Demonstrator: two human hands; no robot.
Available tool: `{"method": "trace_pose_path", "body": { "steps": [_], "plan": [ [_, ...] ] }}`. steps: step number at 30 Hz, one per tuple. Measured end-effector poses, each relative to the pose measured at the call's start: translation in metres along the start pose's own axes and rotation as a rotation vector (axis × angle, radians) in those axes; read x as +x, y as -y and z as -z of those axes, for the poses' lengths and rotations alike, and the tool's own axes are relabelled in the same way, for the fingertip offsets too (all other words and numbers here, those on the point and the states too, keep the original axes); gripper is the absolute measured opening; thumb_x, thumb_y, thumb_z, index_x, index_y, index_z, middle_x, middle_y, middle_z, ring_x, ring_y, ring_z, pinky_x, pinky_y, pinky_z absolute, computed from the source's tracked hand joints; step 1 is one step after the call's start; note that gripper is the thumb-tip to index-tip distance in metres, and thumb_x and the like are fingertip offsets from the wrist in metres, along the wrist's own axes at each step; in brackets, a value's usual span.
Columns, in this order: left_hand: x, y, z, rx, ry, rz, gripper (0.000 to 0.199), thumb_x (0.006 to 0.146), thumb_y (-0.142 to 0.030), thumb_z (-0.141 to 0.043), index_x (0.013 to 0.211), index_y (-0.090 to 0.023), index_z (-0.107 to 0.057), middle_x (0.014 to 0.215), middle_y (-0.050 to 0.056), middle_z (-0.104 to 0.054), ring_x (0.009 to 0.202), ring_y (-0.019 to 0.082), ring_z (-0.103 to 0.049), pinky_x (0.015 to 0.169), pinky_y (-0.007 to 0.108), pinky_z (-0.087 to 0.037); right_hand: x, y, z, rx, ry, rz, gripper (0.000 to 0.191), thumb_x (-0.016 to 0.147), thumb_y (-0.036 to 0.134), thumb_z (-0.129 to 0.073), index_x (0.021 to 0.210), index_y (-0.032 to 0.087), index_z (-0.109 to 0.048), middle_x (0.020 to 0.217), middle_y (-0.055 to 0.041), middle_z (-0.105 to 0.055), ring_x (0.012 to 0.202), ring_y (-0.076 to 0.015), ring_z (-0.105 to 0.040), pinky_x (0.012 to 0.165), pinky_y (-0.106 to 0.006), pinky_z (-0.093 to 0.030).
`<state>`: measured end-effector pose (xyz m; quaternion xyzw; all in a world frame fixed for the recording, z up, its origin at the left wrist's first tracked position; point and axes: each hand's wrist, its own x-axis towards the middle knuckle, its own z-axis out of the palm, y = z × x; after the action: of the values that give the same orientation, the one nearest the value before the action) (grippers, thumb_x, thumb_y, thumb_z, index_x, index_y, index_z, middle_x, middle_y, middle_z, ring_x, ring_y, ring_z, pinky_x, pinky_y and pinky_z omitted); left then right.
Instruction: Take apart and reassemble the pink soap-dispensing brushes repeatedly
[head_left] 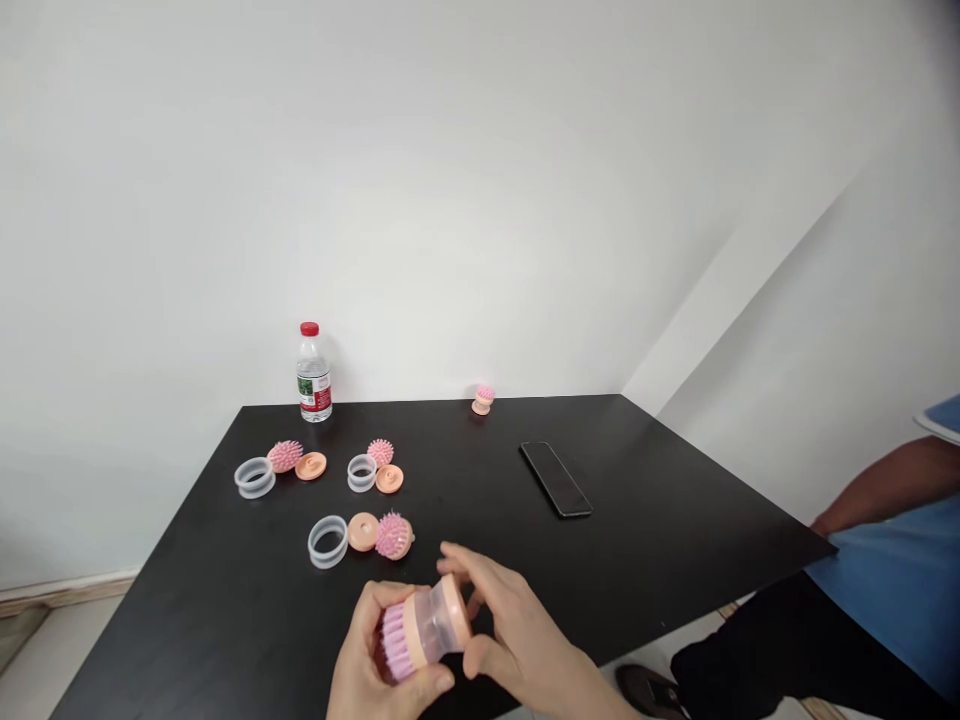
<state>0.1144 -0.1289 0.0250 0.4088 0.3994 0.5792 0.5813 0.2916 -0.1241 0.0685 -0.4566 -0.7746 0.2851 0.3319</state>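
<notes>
Brush [435, 624], whole, left hand [360, 665] clasping; right hand [514, 620] loosely open at cap [457, 606]; three brushes [392, 536] in parts; rear brush [483, 401] whole

You see black desk [675, 520], red-capped bottle [314, 378] near wall [450, 200], phone [556, 479] lying flat; person in blue [892, 585] at your right.

Brush [426, 626] smooth, glossy plastic; tabletop [660, 530] matt.

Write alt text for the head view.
The left hand grips a pink-bristled brush, the right hand at its peach cap. On the black table are three each of clear rings, peach discs and bristle heads, a phone, bottle and pink-topped item.
</notes>
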Motion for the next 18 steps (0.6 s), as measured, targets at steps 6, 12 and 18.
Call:
{"method": "trace_pose_path", "body": {
  "steps": [6,12,18],
  "plan": [
    [0.002,-0.004,0.006,0.016,-0.025,-0.013,0.054,0.046,-0.046,-0.094,0.086,-0.021,-0.068,0.074,-0.001,-0.069,0.065,0.018,-0.06,0.064,0.027,-0.047,-0.002,0.004,0.003,0.048,0.027,0.094,0.053,0.096,0.052,-0.059,0.139,0.022,-0.053,0.116,-0.0102,-0.066,0.102,-0.0223,-0.063,0.094,-0.034,-0.051],
    [-0.003,0.007,0.006,0.253,-0.042,-0.272,0.043,0.05,-0.04,-0.094,0.086,-0.025,-0.076,0.088,0.006,-0.073,0.079,0.027,-0.067,0.074,0.034,-0.051,0.001,0.002,-0.017,0.235,-0.05,-0.287,0.036,0.095,0.046,-0.051,0.073,0.018,-0.058,0.065,0.0018,-0.055,0.053,-0.0111,-0.053,0.051,-0.021,-0.043],
    [-0.005,0.015,0.003,0.33,-0.039,-0.644,0.029,0.07,-0.023,-0.085,0.097,-0.031,-0.079,0.096,0.008,-0.079,0.086,0.026,-0.074,0.078,0.032,-0.056,0.005,-0.013,-0.023,0.528,0.03,-0.548,0.054,0.086,0.067,-0.051,0.061,0.019,-0.05,0.044,0.006,-0.048,0.034,-0.0054,-0.04,0.033,-0.015,-0.029]
  ]
}}
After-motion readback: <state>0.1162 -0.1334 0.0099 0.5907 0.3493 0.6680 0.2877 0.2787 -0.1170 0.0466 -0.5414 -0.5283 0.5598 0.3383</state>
